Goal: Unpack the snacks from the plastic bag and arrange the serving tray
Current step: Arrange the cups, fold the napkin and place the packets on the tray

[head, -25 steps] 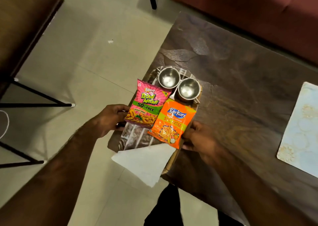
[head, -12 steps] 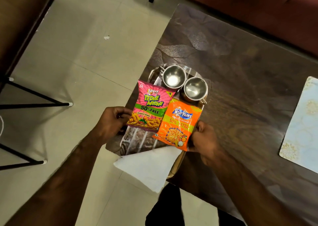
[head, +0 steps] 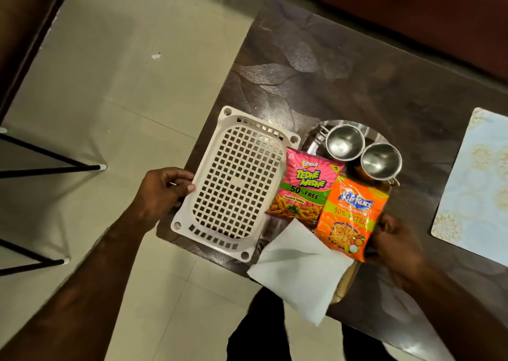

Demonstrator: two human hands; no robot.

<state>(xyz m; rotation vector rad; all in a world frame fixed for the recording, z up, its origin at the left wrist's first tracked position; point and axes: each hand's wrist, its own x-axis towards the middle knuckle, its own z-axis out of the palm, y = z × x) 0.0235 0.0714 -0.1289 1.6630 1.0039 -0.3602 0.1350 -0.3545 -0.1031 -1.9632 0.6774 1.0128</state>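
Snack packets (head: 302, 187), two steel cups (head: 343, 142) and a white napkin (head: 299, 267) are held in the serving tray (head: 345, 283) right of centre, its right edge gripped by the right hand (head: 393, 239). A white perforated basket (head: 236, 182) at centre is pinched at its rim by the left hand (head: 162, 193).

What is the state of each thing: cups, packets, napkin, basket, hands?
steel cups: upright, empty, on the serving tray.
pink packet: unopened, flat on the tray.
orange packet: unopened, flat on the tray.
napkin: folded, overhanging the edge of the table.
white basket: on the table, holding nothing.
left hand: grips the basket's edge.
right hand: grips the tray's edge.
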